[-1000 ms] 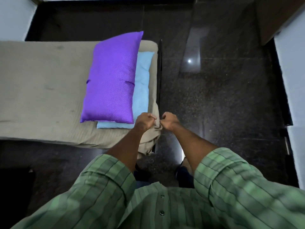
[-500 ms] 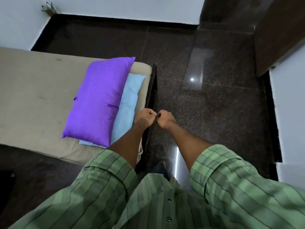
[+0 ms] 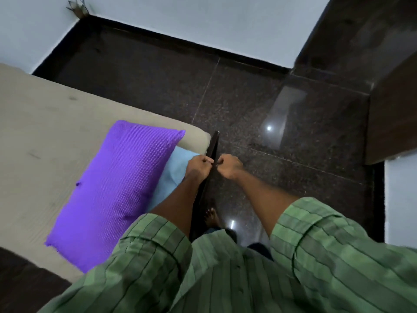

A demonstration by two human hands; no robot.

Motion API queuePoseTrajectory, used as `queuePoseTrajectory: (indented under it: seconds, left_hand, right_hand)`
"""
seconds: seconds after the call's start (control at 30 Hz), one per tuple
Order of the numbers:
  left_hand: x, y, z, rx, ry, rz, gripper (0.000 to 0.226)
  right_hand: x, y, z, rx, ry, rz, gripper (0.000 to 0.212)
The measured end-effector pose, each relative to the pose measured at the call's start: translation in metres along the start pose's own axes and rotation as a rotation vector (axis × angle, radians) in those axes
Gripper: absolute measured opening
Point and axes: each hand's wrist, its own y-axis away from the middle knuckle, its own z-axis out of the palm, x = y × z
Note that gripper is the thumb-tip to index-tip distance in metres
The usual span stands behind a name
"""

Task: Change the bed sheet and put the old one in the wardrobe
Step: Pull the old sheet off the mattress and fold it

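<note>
A beige bed sheet (image 3: 56, 143) covers the mattress at the left. On it lies a purple pillow (image 3: 117, 186), with a light blue pillow (image 3: 176, 168) partly showing beneath it. My left hand (image 3: 199, 166) and my right hand (image 3: 229, 166) are curled into fists, knuckles almost touching, just above the dark bed frame edge (image 3: 213, 145) at the bed's head end. No cloth shows between the fingers. My forearms hide the near corner of the sheet.
Dark polished granite floor (image 3: 259, 105) spreads to the right of the bed. A dark brown wooden panel (image 3: 388, 123) stands at the right beside a white wall (image 3: 401, 199). My bare foot (image 3: 211, 216) is on the floor beside the frame.
Both hands left the sheet's near corner, which they gripped a second ago, and now hover as fists over the frame. I have stepped round to the bed's head end.
</note>
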Motion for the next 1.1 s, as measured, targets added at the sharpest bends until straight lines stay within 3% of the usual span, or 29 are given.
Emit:
queuePoseTrajectory:
  seconds: [0.2, 0.33, 0.57, 0.77, 0.9, 1.0, 1.1]
  left_hand:
    - [0.069, -0.072, -0.023, 0.018, 0.138, -0.099, 0.020]
    - [0.102, -0.129, -0.036, 0.090, 0.295, -0.204, 0.024]
    - [0.154, -0.143, -0.049, 0.219, 0.639, -0.491, 0.031]
    - [0.155, -0.161, -0.033, 0.291, 1.062, -0.692, 0.022]
    - [0.134, -0.180, -0.015, 0.419, 1.023, -0.782, 0.019]
    - [0.116, -0.224, -0.002, 0.446, 0.984, -0.748, 0.026]
    - [0.095, -0.255, 0.019, 0.505, 1.016, -0.842, 0.037]
  right_hand:
    - [-0.042, -0.108, -0.078, 0.004, 0.024, -0.049, 0.014]
    - [-0.078, -0.185, -0.116, -0.083, 0.108, -0.117, 0.006]
    - [-0.115, -0.265, -0.138, -0.336, 0.351, -0.293, 0.028]
    - [-0.129, -0.316, -0.119, -0.416, 0.503, -0.370, 0.032]
    - [-0.132, -0.338, -0.097, -0.475, 0.577, -0.333, 0.036]
    - [-0.152, -0.403, -0.066, -0.446, 0.648, -0.318, 0.045]
    - [-0.148, -0.454, -0.021, -0.471, 0.781, -0.367, 0.056]
